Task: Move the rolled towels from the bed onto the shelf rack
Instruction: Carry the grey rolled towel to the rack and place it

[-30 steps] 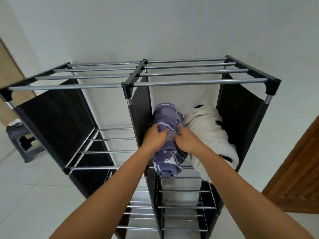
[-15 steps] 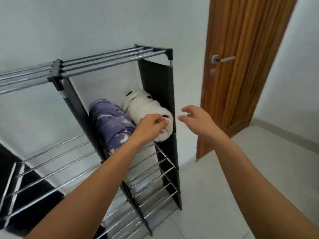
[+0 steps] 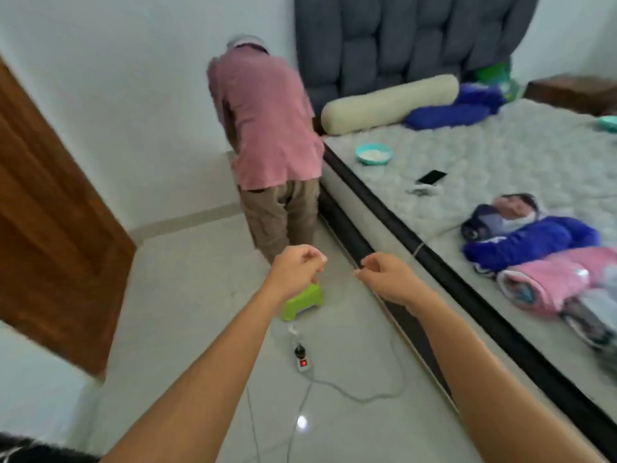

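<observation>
Your left hand point(image 3: 295, 270) and right hand point(image 3: 389, 277) hung loosely curled and empty; several rolled towels point(image 3: 531, 243) lay unmoved on the bed point(image 3: 500, 155).

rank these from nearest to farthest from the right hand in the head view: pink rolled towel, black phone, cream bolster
1. pink rolled towel, on the bed to the right of the right hand.
2. black phone, farther up the mattress.
3. cream bolster, against the headboard.
</observation>
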`<state>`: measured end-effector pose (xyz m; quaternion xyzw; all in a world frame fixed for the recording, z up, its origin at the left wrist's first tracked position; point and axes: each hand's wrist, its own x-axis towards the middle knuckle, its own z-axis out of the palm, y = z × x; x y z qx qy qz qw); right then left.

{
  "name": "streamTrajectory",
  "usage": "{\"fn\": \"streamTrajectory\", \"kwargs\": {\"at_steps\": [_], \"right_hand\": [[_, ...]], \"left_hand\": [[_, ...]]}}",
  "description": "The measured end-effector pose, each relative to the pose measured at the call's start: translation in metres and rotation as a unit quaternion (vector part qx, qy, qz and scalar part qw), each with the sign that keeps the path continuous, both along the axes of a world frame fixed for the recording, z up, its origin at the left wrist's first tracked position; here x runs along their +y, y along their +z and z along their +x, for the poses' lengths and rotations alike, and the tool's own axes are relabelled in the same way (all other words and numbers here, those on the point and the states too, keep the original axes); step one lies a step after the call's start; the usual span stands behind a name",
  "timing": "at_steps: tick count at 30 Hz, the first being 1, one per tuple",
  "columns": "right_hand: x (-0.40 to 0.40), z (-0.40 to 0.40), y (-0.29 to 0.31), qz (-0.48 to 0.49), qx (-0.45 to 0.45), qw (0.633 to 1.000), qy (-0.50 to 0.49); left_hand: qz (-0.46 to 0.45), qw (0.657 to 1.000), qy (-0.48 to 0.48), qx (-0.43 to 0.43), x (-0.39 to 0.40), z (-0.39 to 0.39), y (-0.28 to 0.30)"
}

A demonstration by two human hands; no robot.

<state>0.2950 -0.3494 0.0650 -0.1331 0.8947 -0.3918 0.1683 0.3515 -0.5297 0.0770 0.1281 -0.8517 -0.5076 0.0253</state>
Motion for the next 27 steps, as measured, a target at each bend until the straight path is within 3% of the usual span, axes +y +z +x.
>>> {"fn": "streamTrajectory", "kwargs": {"at_steps": [6, 14, 19, 24, 27], "right_hand": [[0.204, -0.042, -0.02, 0.01, -0.017, 0.976, -0.218], [0.391, -0.059, -0.053, -0.012, -0.088, 0.893, -0.442], [0.448, -0.071, -0.088, -0.026, -0.142, 0.832, -0.535], [0.482, -0.059, -0.126, -0.092, -0.178, 0.754, -0.626], [0.502, -0.048, -0.149, -0.112, -0.218, 0.705, -0.665]], "left_hand": [[-0.058, 0.979, -0.196, -0.018, 0.197, -0.131, -0.027], [-0.074, 0.895, -0.425, -0.114, 0.41, -0.214, -0.065], [-0.088, 0.853, -0.489, -0.158, 0.486, -0.255, -0.096], [0.002, 0.86, -0.455, -0.231, 0.549, -0.279, -0.13], [-0.039, 0.832, -0.489, -0.259, 0.584, -0.286, -0.159]]}}
